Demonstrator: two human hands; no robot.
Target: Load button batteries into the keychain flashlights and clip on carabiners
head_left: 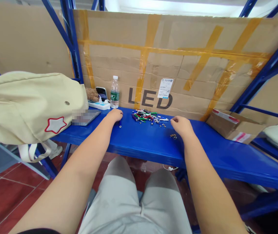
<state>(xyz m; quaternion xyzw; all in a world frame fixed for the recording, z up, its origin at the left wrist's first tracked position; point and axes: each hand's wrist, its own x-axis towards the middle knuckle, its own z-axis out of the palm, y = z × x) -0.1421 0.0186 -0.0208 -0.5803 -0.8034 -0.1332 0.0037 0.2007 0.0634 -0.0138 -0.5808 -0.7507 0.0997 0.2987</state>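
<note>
My left hand (115, 115) is over the left part of the blue table, its fingers closed around a small dark blue tube (120, 122). Just below that tube lies a small silvery disc (120, 126). To the right is a pile of small shiny tubes (145, 115) in red, green, blue and silver. My right hand (181, 125) is at the pile's right end, thumb and fingers pinched together; whatever they hold is too small to make out. Close to it, a cluster of small round metal pieces (173, 136) lies on the table, and several more (162, 125) lie at the pile's edge.
A cream bag (31, 104) and a grey flat device (87, 117) take up the left end. Behind stand a water bottle (115, 94), a power strip (100, 105) and a phone (101, 93). An open carton (233, 126) sits right, before a cardboard wall (119, 61).
</note>
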